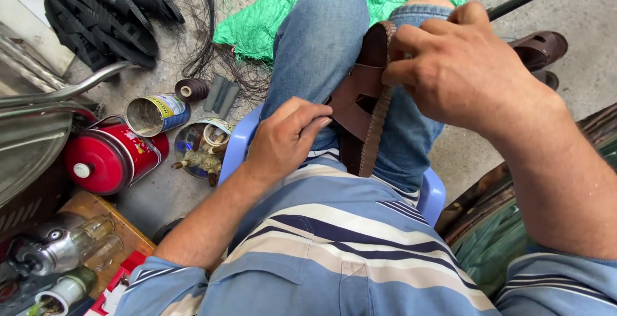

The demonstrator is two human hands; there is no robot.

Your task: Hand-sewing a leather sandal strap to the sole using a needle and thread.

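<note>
Head view: grey concrete floor (578,14), crowded at left by a red round metal tin (106,157) and an open can (154,114). Brown leather sandal (360,107) lies across the lap; left hand (286,137) fingers press its strap, right hand (459,65) fingers pinch its upper edge.

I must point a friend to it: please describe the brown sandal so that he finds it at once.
Start at the blue plastic stool where the person in jeans sits. Between the knees stands the brown sandal, with the left hand and right hand on it. Its stitched sole edge and crossed straps mark it from the other sandal on the floor.
</note>
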